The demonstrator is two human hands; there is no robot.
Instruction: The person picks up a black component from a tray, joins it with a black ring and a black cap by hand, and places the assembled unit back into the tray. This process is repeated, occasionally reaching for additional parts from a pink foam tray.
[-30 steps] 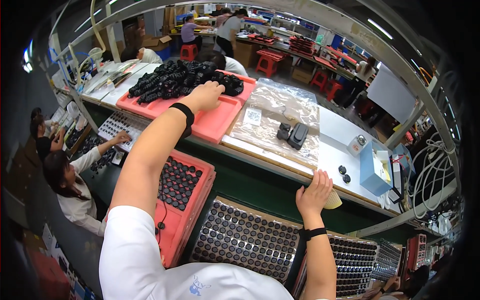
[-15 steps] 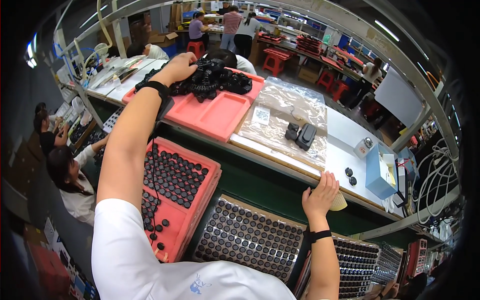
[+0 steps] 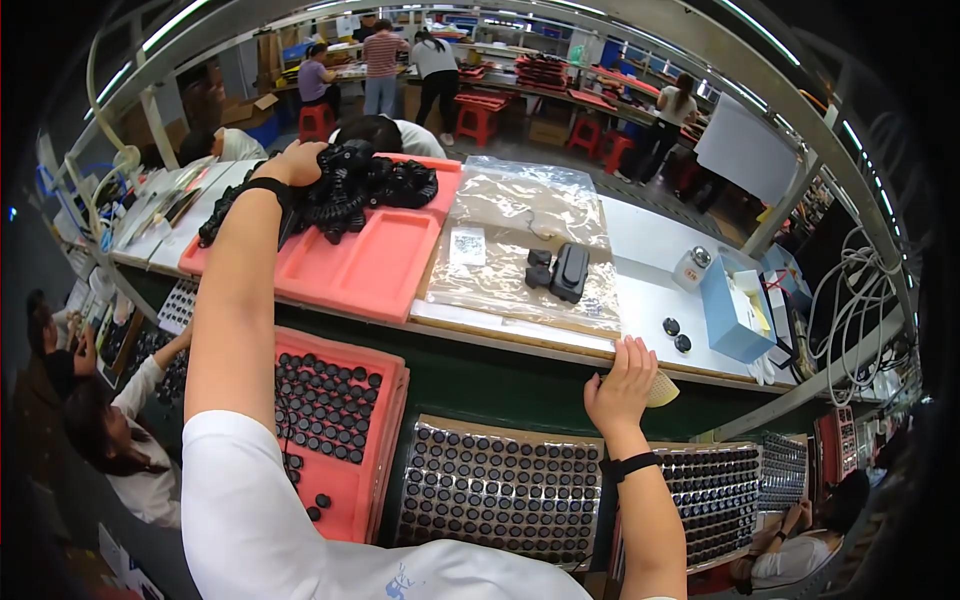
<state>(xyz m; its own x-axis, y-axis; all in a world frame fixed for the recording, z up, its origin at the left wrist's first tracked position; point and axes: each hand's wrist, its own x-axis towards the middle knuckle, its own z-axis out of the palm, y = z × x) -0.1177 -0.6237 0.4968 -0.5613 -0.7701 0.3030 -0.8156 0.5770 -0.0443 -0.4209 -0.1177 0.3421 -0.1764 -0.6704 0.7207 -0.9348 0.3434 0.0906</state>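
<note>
My left hand (image 3: 297, 162) reaches to the far side of a heap of black ribbed parts (image 3: 338, 200) on a pink foam tray (image 3: 360, 265). Its fingers curl down at the heap; their tips and whatever they hold are hidden. My right hand (image 3: 622, 390) lies with fingers stretched over the front edge of the white table, holding nothing. Beside that wrist, a yellowish printed paper piece (image 3: 661, 389) hangs at the edge. Between the hands, a black oblong case (image 3: 570, 272) and two small black blocks (image 3: 538, 268) rest on a clear plastic bag (image 3: 470, 290).
A lower pink tray (image 3: 385, 400) of round black caps and clear-covered sheets of round parts (image 3: 500, 490) lie below the table edge. At right are two black discs (image 3: 677, 335), a small bottle (image 3: 692, 266) and a blue box (image 3: 735, 320). Co-workers (image 3: 115, 440) sit at left.
The view has shifted, so table and trays appear further left. My left hand stays at the black heap, and my right hand stays on the table edge.
</note>
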